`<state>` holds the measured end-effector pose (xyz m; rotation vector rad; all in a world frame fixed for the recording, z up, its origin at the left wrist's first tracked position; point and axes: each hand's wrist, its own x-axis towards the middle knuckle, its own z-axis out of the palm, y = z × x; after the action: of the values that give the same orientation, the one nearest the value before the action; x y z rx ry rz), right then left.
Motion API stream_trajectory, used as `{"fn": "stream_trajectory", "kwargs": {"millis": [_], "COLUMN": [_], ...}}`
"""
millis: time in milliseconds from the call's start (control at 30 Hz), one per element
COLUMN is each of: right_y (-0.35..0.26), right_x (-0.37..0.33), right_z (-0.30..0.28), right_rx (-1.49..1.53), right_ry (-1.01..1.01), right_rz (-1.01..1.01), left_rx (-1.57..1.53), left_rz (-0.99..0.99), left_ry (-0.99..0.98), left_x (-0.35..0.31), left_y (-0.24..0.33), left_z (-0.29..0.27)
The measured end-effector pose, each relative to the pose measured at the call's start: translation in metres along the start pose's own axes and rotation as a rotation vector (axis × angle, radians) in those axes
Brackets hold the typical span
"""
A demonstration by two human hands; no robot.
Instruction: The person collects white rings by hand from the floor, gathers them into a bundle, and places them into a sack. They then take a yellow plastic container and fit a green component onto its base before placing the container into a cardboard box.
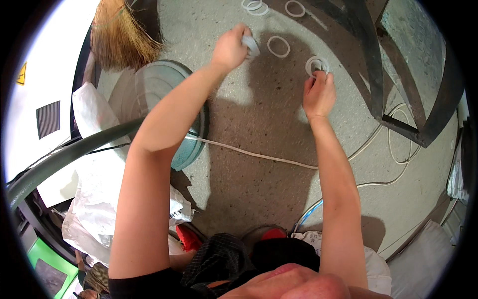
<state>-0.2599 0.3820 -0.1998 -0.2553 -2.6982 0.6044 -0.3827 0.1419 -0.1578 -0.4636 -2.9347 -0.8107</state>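
Observation:
My left hand (pixel 231 50) is closed round a small stack of white plastic rings (pixel 251 46), slightly smeared by motion, above the floor. To the right, my right hand (pixel 319 95) reaches down with its fingers pinched at a pair of overlapping white rings (pixel 309 66). Between the hands a single white ring (pixel 269 46) lies flat on the concrete. Farther off lie another single ring (pixel 287 11) and two overlapping rings (pixel 267 11).
A straw broom (pixel 122 40) stands at the far left, above a round greenish base (pixel 174 72). A pale cable (pixel 249 152) crosses the floor (pixel 259 189). Black metal legs (pixel 376 74) rise at right. White sacks (pixel 94 199) lie at left, beside a white cabinet (pixel 37 89).

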Motion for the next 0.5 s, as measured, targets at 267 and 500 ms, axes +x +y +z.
{"fn": "stream_trajectory", "kwargs": {"millis": [267, 500], "right_y": [-0.005, -0.004], "right_x": [0.006, 0.007], "right_z": [0.000, -0.005], "right_rx": [-0.020, 0.002], "right_ry": [-0.059, -0.065], "right_rz": [0.026, 0.074], "left_rx": [0.201, 0.546], "left_rz": [-0.194, 0.239], "left_ry": [-0.214, 0.118], "left_x": [0.091, 0.079], "left_y": [-0.017, -0.004], "left_z": [0.020, 0.022]}}
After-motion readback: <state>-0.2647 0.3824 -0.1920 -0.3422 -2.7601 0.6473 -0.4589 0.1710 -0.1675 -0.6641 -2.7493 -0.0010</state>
